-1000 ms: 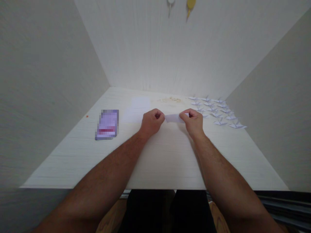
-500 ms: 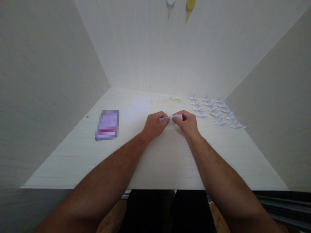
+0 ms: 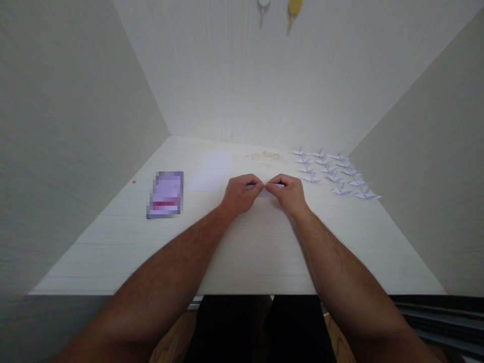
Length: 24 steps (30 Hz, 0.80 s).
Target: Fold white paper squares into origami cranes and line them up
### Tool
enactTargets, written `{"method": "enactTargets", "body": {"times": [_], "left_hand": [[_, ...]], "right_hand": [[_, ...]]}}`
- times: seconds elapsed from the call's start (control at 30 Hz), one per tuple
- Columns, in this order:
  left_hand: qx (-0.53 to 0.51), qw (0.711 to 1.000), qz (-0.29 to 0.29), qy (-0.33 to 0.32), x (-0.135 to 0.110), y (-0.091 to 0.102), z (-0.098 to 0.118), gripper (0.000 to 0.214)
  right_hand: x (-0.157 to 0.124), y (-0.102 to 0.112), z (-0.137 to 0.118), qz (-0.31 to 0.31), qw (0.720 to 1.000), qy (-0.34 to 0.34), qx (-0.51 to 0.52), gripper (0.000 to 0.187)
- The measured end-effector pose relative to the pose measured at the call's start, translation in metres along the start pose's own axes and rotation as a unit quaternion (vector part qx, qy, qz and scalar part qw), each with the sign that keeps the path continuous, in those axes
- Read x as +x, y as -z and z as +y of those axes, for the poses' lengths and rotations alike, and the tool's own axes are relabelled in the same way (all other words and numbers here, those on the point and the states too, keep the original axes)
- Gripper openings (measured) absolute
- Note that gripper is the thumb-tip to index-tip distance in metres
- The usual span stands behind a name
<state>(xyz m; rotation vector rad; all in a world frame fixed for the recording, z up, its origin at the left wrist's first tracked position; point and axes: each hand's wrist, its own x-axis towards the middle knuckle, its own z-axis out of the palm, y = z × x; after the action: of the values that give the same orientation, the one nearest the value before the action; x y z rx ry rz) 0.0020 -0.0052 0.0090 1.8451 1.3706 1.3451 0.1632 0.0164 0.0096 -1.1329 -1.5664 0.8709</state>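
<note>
A small piece of white paper (image 3: 260,192) is between my hands at the middle of the table, mostly covered by my fingers. My left hand (image 3: 244,193) pinches it from the left, thumb against forefinger. From the right, my right hand (image 3: 286,192) grips it the same way, and the fingertips of both hands almost meet over the paper. How the paper is folded I cannot make out. To the right of my right hand, several folded white paper cranes (image 3: 310,177) stand in rows.
Flat white sheets (image 3: 212,171) lie behind and left of my left hand. A blurred purple rectangular item (image 3: 165,194) rests farther left, near a small red spot (image 3: 133,182). Walls enclose the white table (image 3: 257,252) at the back and sides. Two hooks (image 3: 294,7) hang above.
Both hands have brought their fingertips closer together on the paper. Less of the paper shows now; the part that stuck out at the right hand is no longer visible.
</note>
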Motion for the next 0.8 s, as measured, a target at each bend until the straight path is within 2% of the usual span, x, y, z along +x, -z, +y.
{"method": "enactTargets", "body": {"times": [0.17,0.2,0.3,0.37,0.4,0.5,0.57,0.67,0.8], "left_hand": [[-0.025,0.999,0.0,0.03,0.001,0.001,-0.002,0.016],[-0.03,0.999,0.01,0.038,0.002,0.003,-0.003,0.015],[-0.07,0.99,0.077,0.096,0.005,0.008,-0.009,0.015],[-0.118,0.976,0.116,0.144,0.007,0.01,-0.012,0.016],[-0.14,0.969,0.126,0.161,0.007,0.01,-0.013,0.017],[-0.177,0.958,0.134,0.181,0.008,0.006,-0.014,0.02],[-0.195,0.956,0.124,0.181,0.007,0.003,-0.014,0.023],[-0.211,0.956,0.098,0.18,0.006,0.001,-0.015,0.024],[-0.219,0.956,0.056,0.185,0.005,0.0,-0.015,0.023]], "right_hand": [[0.005,0.003,0.006,0.016,0.997,-0.045,0.053,0.01],[0.007,0.006,0.008,0.038,0.995,-0.048,0.074,0.009],[0.013,0.017,0.01,0.126,0.981,-0.049,0.14,0.008],[0.015,0.02,0.01,0.149,0.971,-0.073,0.175,0.01],[0.014,0.02,0.009,0.132,0.97,-0.085,0.185,0.012],[0.01,0.011,0.006,0.007,0.975,-0.113,0.192,0.021],[0.006,0.003,0.005,-0.045,0.979,-0.108,0.166,0.024],[0.004,-0.002,0.008,-0.056,0.984,-0.098,0.138,0.024],[0.005,-0.002,0.011,-0.024,0.986,-0.088,0.14,0.025]]}}
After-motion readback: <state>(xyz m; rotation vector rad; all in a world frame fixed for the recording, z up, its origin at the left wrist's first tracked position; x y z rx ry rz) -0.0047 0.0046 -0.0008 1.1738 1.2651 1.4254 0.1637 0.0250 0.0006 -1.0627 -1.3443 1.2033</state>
